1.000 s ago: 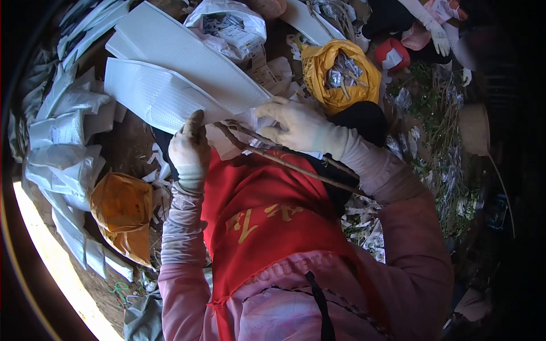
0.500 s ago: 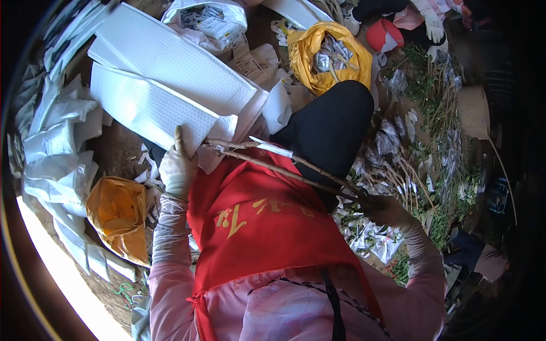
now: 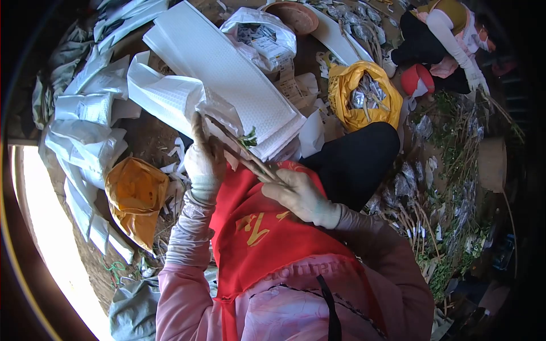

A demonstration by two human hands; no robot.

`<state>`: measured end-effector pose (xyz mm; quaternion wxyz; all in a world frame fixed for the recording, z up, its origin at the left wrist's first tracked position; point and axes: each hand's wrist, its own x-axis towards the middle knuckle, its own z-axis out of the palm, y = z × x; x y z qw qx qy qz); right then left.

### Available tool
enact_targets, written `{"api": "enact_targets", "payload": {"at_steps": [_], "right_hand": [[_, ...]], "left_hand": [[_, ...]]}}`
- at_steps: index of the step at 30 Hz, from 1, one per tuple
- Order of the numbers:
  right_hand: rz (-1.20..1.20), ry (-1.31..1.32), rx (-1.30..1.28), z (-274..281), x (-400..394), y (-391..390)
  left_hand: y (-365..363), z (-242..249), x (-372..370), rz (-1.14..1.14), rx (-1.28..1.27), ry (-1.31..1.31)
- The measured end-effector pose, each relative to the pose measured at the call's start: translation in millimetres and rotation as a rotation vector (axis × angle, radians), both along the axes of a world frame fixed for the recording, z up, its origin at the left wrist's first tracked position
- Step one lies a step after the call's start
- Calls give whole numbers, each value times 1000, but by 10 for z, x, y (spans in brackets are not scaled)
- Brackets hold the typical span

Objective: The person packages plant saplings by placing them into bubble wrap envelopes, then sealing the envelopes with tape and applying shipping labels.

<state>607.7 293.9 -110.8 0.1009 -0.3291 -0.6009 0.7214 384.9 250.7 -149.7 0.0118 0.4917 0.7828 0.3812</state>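
My gloved left hand (image 3: 206, 165) is closed on the lower edge of a white bubble-wrap bag (image 3: 165, 96), whose mouth gapes toward me. In my right hand (image 3: 301, 199), also gloved, is a small bundle of brown woody stems (image 3: 254, 165) with a sprig of green leaves. Their far ends are at the bag's mouth, beside my left fingers; how deep they reach inside is hidden. Under the bag lies a stack of flat white bubble-wrap bags (image 3: 227, 74). A red apron (image 3: 267, 244) covers my lap below both hands.
A yellow bag (image 3: 339, 85) of foil-wrapped stems and a white sack (image 3: 230, 25) of labels stand ahead. Left are filled white bags (image 3: 85, 142) and an orange bag (image 3: 136, 187). Cut branches (image 3: 455, 170) lie right, near a co-worker's gloved hand (image 3: 475, 79) and a red bucket (image 3: 417, 79).
My right hand has come in from the right, bringing the stems up to the bag. The bag was flat under my left hand and now bulges open. The view has shifted.
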Motion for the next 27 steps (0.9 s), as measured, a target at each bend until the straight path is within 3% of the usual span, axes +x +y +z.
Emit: {"api": "enact_targets", "payload": {"at_steps": [3, 4, 6, 9, 10, 12, 13, 15, 16, 17, 19, 20, 23, 25, 27], "right_hand": [[29, -103, 124, 157, -452, 57], [49, -126, 327, 182, -564, 90], [47, -147, 137, 419, -761, 135], [61, -66, 254, 175, -1015, 197], [35, 35, 103, -18, -1111, 203], [-9, 44, 259, -297, -1302, 123], [-139, 167, 41, -332, -1406, 112], [-371, 165, -138, -133, -1560, 13], [-203, 215, -271, -72, -1461, 158], [-53, 275, -138, -140, -1455, 192], [-25, 336, -311, -345, -1512, 125], [-19, 367, -393, -460, -1539, 104], [-115, 128, 214, -1144, -1708, 48], [278, -147, 1047, -912, -1583, 189], [493, -220, 1060, -808, -1466, 223]], "left_hand": [[-95, 203, -179, 174, -60, 78], [-122, 218, -202, 147, -40, 121], [-203, 221, -211, 92, -3, 203], [-316, 284, -39, -25, -10, 265], [-356, 312, 46, -77, 1, 301], [-444, 348, 119, -100, -9, 302], [-496, 365, 153, -146, -29, 270], [-618, 321, 151, -205, -21, 265], [-656, 380, 117, -191, -126, 219], [-676, 330, 49, -145, -90, 218], [-719, 333, -37, -18, -128, 156], [-718, 351, -31, -59, -116, 158], [-643, 421, 135, -155, -35, 220], [-631, 468, 82, -194, -16, 262], [-667, 376, 32, -241, -67, 239]]}}
